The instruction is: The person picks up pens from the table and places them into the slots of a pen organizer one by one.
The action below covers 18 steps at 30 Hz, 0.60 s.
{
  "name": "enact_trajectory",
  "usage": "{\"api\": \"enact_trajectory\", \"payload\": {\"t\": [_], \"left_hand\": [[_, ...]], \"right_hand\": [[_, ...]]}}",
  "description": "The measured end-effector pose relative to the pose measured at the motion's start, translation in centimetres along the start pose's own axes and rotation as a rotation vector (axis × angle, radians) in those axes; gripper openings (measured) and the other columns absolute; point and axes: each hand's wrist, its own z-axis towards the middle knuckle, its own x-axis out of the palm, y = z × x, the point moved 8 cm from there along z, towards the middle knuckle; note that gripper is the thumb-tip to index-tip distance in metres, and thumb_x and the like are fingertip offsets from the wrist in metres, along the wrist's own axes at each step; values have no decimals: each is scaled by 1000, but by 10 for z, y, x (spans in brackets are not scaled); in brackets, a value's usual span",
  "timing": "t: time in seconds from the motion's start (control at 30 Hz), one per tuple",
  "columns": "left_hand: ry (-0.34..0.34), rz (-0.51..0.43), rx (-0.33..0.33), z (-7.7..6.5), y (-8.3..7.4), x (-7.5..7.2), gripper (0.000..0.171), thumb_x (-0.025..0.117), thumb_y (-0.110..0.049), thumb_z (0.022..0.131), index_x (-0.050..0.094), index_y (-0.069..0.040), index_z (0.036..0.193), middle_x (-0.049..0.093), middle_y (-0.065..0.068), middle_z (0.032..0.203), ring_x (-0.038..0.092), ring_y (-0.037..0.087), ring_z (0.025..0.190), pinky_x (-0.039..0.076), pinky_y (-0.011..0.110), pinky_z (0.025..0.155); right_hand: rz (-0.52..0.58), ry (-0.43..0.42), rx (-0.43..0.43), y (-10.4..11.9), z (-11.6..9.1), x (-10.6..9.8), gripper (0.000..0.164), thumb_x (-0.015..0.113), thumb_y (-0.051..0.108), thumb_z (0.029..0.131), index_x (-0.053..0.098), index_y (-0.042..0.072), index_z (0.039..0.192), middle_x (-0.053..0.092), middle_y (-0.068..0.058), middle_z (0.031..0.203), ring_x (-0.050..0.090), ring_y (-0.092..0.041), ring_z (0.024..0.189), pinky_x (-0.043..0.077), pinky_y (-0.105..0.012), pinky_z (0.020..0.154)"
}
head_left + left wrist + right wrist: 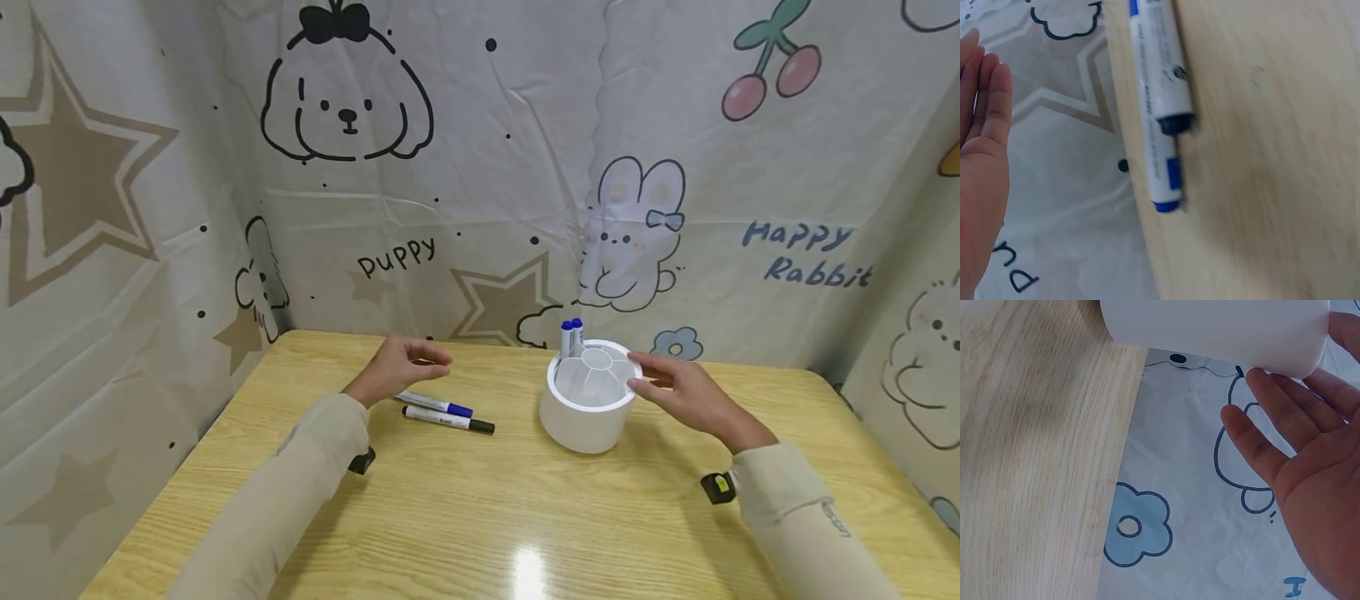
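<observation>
From the head view I see the counter point(450, 500) with the white holder point(585, 429) upright on it, right of centre. Its top is divided into compartments around a round middle. Two standing markers point(566, 340), blue at their upper ends, occupy the left rear of the holder, side by side. Well to the left of the holder, the black marker point(444, 419) and the blue marker point(433, 403) lie flat, near each other; the blue one is farther from the person.

My left grip point(396, 371) hangs above the counter near the lying pair. Its fingers are loosely bent, with a gap to the thumb, and it has hold of nothing; in the left wrist view I find it apart from both markers. My right grip point(688, 393) is at the right side of the holder, fingers spread and nearly straight, fingertips against the rim and outer wall; the right wrist view shows the little finger free of it.

Cream sleeves point(780, 492) cover both forearms. Behind the counter hangs a pale cloth point(480, 167), printed with a puppy, a rabbit, cherries and stars.
</observation>
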Motion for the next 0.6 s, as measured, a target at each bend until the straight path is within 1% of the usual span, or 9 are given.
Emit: {"api": "enact_trajectory", "payload": {"t": [0.07, 0.2, 0.27, 0.33, 0.5, 0.6], "left_hand": [[1, 0, 3, -2, 4, -1, 23, 77, -10, 89, 73, 3, 108, 73, 11, 107, 71, 20, 94, 57, 33, 83], [10, 7, -5, -7, 11, -4, 24, 76, -9, 90, 73, 4, 109, 72, 16, 109, 71, 22, 96, 57, 33, 83], [26, 19, -15, -10, 15, -5, 26, 76, -10, 90, 72, 5, 111, 72, 18, 111, 70, 23, 98, 57, 33, 84], [45, 22, -41, -13, 21, -6, 27, 75, -10, 91, 71, 5, 113, 71, 19, 113, 70, 24, 100, 57, 34, 85], [97, 56, -87, -21, 33, -6, 28, 75, -10, 91, 71, 4, 115, 70, 19, 115, 69, 25, 103, 56, 37, 87], [119, 89, -89, -24, 38, -6, 26, 75, -10, 90, 72, 3, 113, 71, 17, 114, 68, 25, 103, 56, 37, 87]], "right_hand": [[-1, -1, 0, 0, -1, -1, 60, 62, 33, 101, 47, -5, 144, 49, -31, 142, 58, -48, 118, 53, -54, 91], [-7, -4, -6, 0, -1, -1, 59, 63, 32, 100, 48, -5, 144, 49, -31, 142, 59, -48, 117, 53, -53, 90], [-9, -6, -12, 0, -1, -2, 58, 64, 32, 100, 49, -5, 143, 49, -31, 141, 59, -48, 116, 54, -53, 90], [-11, -8, -15, 1, -1, -2, 58, 64, 31, 100, 49, -5, 143, 49, -31, 141, 59, -48, 116, 54, -53, 89], [-18, -9, -13, 1, -1, -2, 58, 64, 32, 100, 50, -5, 143, 49, -31, 141, 59, -49, 116, 53, -54, 89], [-21, -10, -14, 1, -1, -2, 58, 64, 32, 100, 50, -5, 143, 49, -31, 141, 59, -49, 116, 53, -54, 89]]}}
